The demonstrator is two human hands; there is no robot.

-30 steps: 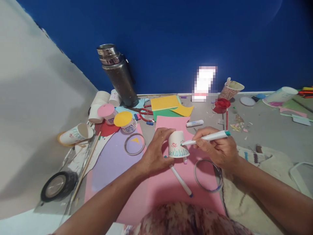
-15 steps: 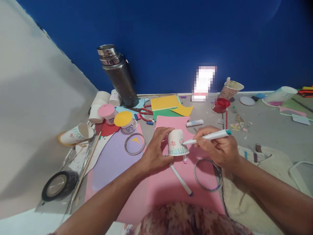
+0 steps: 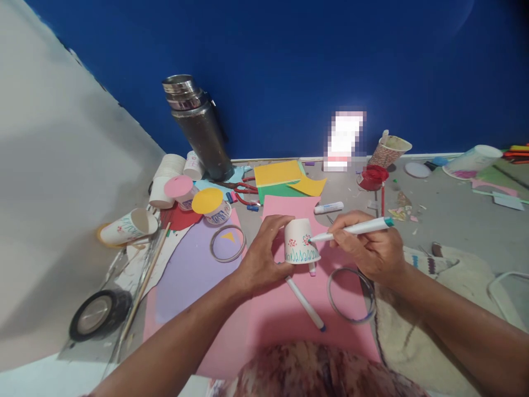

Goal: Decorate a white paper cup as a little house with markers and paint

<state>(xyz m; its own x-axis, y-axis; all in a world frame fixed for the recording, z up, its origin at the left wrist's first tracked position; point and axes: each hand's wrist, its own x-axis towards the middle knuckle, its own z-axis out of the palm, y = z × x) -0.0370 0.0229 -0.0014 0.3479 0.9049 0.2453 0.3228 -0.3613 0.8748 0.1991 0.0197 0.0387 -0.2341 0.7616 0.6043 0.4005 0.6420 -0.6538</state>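
Observation:
My left hand (image 3: 264,251) is closed around the side of a white paper cup (image 3: 298,234), held upside down with its rim at the bottom. Green grass-like strokes run along the rim, and two clusters of red dots sit above them. Between the fingers of my right hand (image 3: 370,245) is a white marker (image 3: 357,227) with a green end; its tip meets the cup at the right-hand dots. Below the cup, a blue-ended marker (image 3: 306,303) lies on pink paper (image 3: 273,325). A bangle-like ring (image 3: 351,295) rests under my right hand.
A dark thermos (image 3: 202,135) stands against the blue wall. To the left are stacked paper cups (image 3: 163,187), lidded cups, a wooden stick (image 3: 146,275) and a tape roll (image 3: 95,317). Pliers (image 3: 235,186) and yellow paper (image 3: 279,173) lie behind; a cream cloth bag (image 3: 430,320) is at right.
The marker tip has shifted very slightly on the cup near the right-hand dots, and my right hand has moved a little with it. The cup stays nearly still.

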